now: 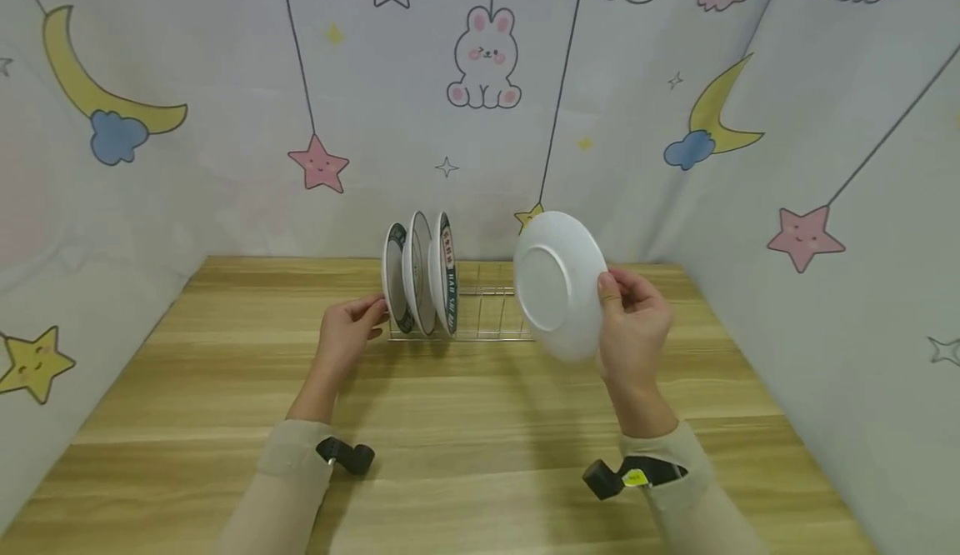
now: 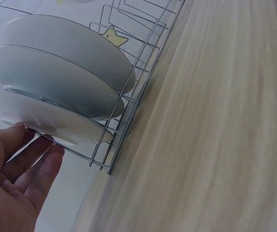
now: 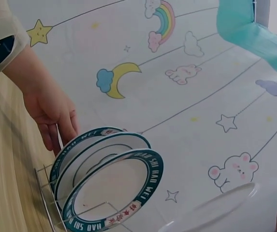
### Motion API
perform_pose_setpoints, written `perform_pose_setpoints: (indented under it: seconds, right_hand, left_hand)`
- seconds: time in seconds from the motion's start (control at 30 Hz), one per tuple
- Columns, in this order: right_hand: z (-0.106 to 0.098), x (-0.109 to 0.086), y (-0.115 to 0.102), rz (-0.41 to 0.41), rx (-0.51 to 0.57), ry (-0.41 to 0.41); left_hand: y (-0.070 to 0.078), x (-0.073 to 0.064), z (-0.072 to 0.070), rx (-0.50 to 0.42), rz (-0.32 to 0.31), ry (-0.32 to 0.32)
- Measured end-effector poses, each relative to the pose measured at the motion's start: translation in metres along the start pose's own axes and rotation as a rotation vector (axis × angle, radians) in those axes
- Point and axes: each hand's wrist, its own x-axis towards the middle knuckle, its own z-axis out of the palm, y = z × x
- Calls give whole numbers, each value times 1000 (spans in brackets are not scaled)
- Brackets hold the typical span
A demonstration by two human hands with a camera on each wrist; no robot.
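Note:
A wire dish rack stands on the wooden table, with three plates upright at its left end. The nearest plate has a green rim with lettering; behind it stand a middle plate and a leftmost plate. My left hand holds the rack's left end, thumb and fingers about the end wire, close beside the leftmost plate. On the right, my right hand pinches another plate by its right edge, above the rack's right part. Its white underside faces the head camera.
The wooden tabletop extends in front of the rack. Behind and at both sides hangs a pale cloth printed with stars, moons and rabbits. Bare wire slots lie right of the standing plates.

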Motion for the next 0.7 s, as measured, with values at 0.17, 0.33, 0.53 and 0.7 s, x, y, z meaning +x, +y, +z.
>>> perform_pose_setpoints:
  seconds: [0.17,0.33,0.53,0.7]
  right_hand:
    - [21,1,3,15,56,-12]
    - [41,1,4,24,97,-11]
    - [57,-3,2,42,136,0]
    - [69,-5,6,78,155,-10]
  left_hand:
    - [1,1,0,5,9,9]
    - [2,2,-3,-12,19,6]
    - [1,2,-3,-18,15,-9]
    - [0,1,-2,-13,4,-11]
